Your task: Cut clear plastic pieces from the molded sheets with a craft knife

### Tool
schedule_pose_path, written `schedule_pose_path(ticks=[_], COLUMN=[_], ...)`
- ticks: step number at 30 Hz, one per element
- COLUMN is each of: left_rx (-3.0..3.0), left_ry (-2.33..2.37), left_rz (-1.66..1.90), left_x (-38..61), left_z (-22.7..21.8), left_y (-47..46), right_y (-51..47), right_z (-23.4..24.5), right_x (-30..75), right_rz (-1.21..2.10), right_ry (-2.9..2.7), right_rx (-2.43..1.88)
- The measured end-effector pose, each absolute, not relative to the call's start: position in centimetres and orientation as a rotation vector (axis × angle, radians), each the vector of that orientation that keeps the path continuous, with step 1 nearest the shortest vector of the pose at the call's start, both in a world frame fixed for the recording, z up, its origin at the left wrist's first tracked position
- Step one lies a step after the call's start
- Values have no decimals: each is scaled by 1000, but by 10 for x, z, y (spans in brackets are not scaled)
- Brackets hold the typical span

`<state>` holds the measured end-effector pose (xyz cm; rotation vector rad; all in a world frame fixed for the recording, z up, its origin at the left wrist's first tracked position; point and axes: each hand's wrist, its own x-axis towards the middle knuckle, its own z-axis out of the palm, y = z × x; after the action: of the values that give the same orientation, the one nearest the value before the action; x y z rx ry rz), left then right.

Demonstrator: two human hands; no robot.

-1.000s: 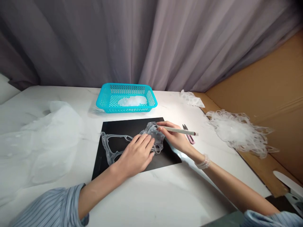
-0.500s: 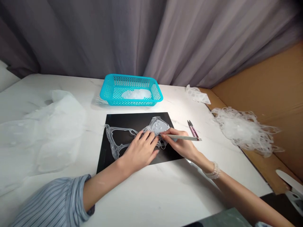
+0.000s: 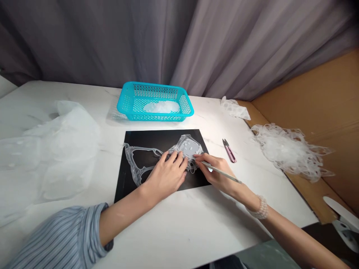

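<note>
A clear, lacy plastic piece lies on a black mat in the middle of the white table. My left hand rests on it, fingers pressed flat on the piece near its bunched right end. My right hand is closed round a thin white stick-like tool, whose tip touches the piece just right of my left fingers.
A turquoise basket with clear bits stands behind the mat. Small pink-handled snips lie right of the mat. A heap of clear plastic scraps sits on brown cardboard at right. Translucent bags cover the left.
My right hand has drawn toward me and tilted the tool, so its tip now points down at the piece. My left hand has stayed on the piece.
</note>
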<state>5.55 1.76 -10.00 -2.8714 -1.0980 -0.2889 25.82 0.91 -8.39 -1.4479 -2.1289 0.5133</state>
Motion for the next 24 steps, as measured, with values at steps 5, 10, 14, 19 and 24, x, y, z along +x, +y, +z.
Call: schedule_pose_path(ticks=[5,10,14,19,24], left_rx=[-2887,-2921,-2910,-2880,-2865], left_ry=[-1105,-1136,-1180,-1219,-1215], left_rz=[-308,-342,-375,-414,-423], left_x=[55,55,58,62,61], left_z=[-102,-102,-103,-105,-109], left_y=[18,19,19,18,16], right_y=[13,18,17,22,26], right_z=[-96,-105,-104,-103,-100], right_x=[255,253,255,259,259], right_rz=[432,409,391,368,355], right_ry=[-2204,-2235,-2266,-2356,-2465], right_rx=[-1378,-1312,-1302,-1213,-1090])
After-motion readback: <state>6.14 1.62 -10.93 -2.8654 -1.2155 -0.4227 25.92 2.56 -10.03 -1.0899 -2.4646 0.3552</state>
